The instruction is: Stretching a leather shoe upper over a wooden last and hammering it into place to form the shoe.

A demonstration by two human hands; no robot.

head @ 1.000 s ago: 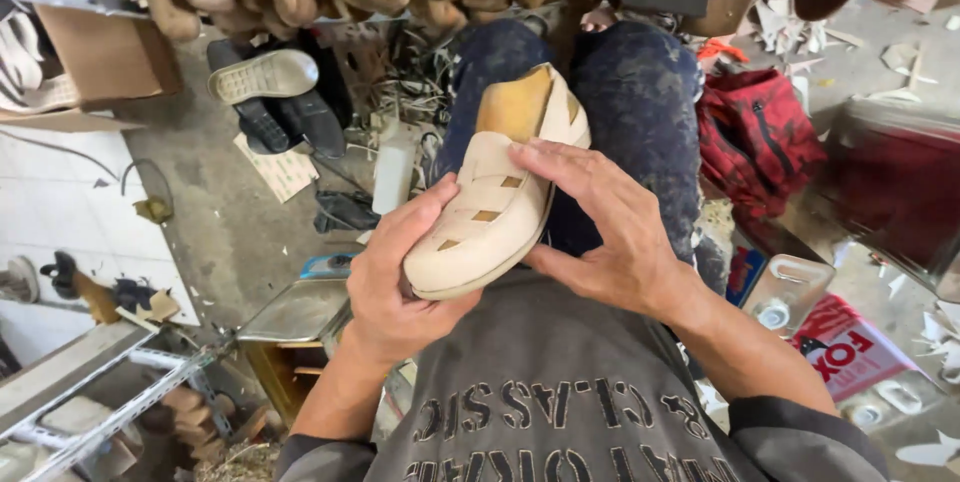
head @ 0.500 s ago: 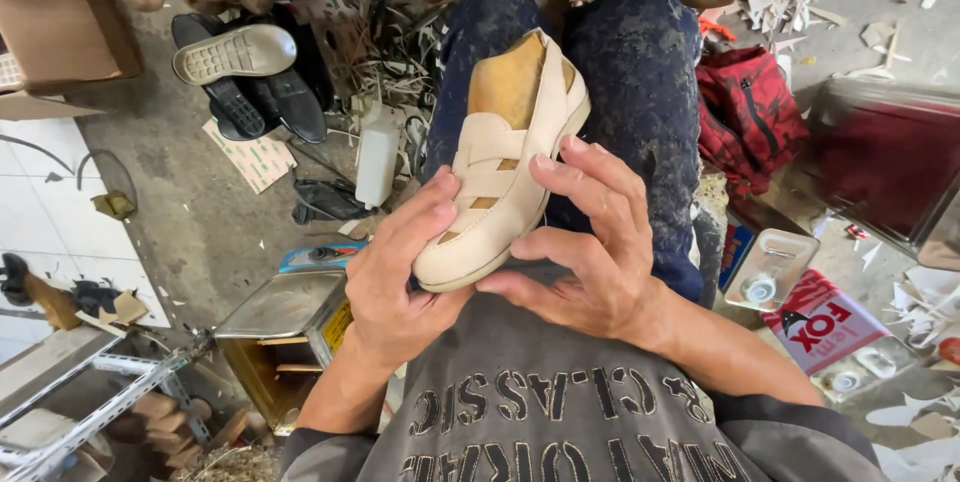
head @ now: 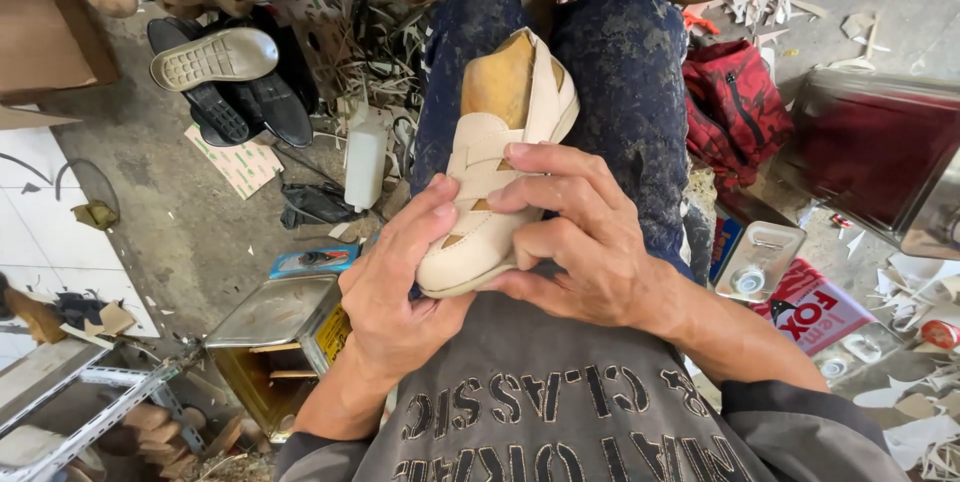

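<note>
Well off to the left of the hands, black shoe soles (head: 225,92) lie on the floor, with a white plastic bottle (head: 365,164) nearer in and a dented metal tin (head: 275,314) just below the left wrist.

The left hand (head: 400,292) cups the toe end of a cream strapped shoe upper on a wooden last (head: 495,167), its fingers pressed against the shoe's left side. The shoe rests on the lap between the knees, heel pointing away from the body. The right hand (head: 580,242) is closed over the toe and vamp from the other side, fingertips laid across the straps, so both hands are clamped on the shoe and nearly meet at the toe.

The step in hand looks like smoothing or pressing the upper down onto the last at the toe; whether glue is involved cannot be told from here. The next move probably calls for firm, even pressure along the edge without shifting the straps.

Right of the right forearm sit a red bag (head: 735,107) and a small clear tray (head: 758,260).
</note>
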